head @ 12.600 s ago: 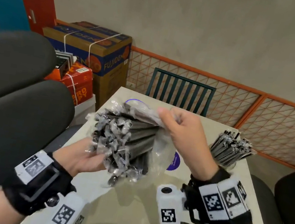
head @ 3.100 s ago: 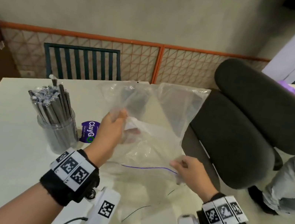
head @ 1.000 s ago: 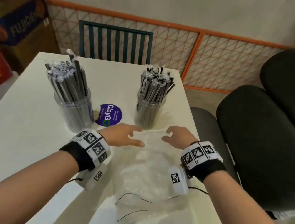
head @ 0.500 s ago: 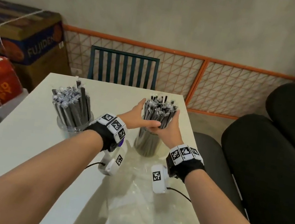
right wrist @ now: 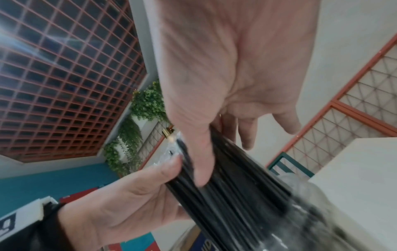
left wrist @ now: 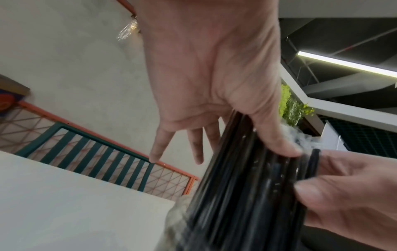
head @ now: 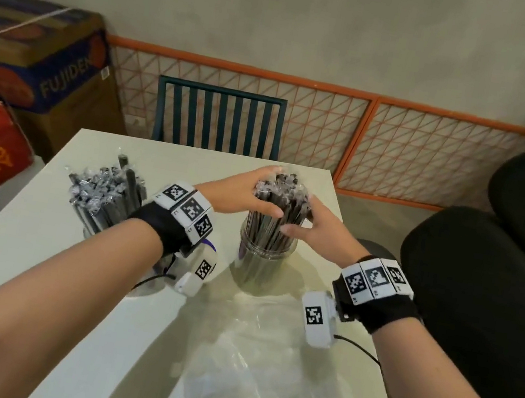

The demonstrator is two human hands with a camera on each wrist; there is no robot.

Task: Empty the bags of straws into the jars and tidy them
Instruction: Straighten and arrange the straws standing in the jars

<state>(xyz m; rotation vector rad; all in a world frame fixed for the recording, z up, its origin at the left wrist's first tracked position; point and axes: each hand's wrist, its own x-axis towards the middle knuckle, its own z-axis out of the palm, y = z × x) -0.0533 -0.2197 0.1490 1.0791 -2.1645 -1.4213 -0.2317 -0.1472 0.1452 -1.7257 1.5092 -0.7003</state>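
Two clear jars stand on the white table (head: 34, 265). The left jar's straws (head: 105, 193) lean untidily, with the jar partly behind my left wrist. Black wrapped straws (head: 283, 202) fill the right jar (head: 262, 261). My left hand (head: 255, 194) grips that bundle from the left, thumb across its front. My right hand (head: 301, 217) grips it from the right. In the left wrist view my left hand (left wrist: 214, 84) has its thumb on the straws (left wrist: 247, 195). In the right wrist view my right hand (right wrist: 225, 68) presses its thumb on the straws (right wrist: 247, 195) above the jar (right wrist: 322, 212).
Empty clear plastic bags (head: 260, 372) lie flat on the table near its front edge. A green slatted chair (head: 219, 118) stands behind the table. A black office chair (head: 479, 304) is close on the right. Cardboard boxes (head: 33, 63) are stacked at the left.
Both hands left the flat bags on the table and rose to the right jar. They now close tighter round the tops of its straws.
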